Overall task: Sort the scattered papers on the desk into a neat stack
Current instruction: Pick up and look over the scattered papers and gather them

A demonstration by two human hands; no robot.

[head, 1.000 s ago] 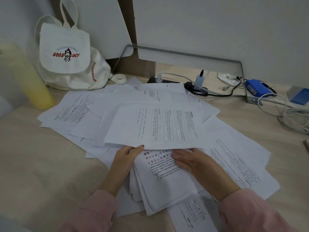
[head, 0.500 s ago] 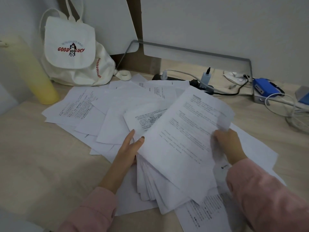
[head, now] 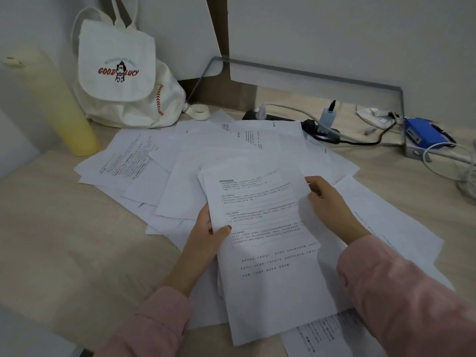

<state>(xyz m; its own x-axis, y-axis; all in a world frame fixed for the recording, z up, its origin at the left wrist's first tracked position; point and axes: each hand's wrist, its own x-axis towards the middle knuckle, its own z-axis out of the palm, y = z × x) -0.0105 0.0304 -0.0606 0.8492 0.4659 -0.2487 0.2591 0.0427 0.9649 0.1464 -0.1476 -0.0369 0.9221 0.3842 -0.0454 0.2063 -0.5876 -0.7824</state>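
Several white printed papers [head: 144,163] lie scattered over the beige desk [head: 59,240]. A gathered stack [head: 270,287] sits in front of me, its top sheet printed with boxed text. My left hand [head: 206,238] grips the stack's left edge, thumb on top of the sheet. My right hand [head: 327,202] holds the top sheet's upper right edge, fingers curled at the paper. More loose sheets [head: 401,222] lie under my right forearm and to the right.
A white drawstring bag [head: 121,78] and a pale yellow bottle [head: 56,106] stand at the back left. A black power strip [head: 296,119] with plugs, a blue device [head: 422,132] and white cables [head: 453,155] sit at the back right, by the wall.
The sheet lifted in my right hand has come down flat onto the stack. My left thumb now clamps it at the left edge, and my right hand has shifted to its upper right edge.
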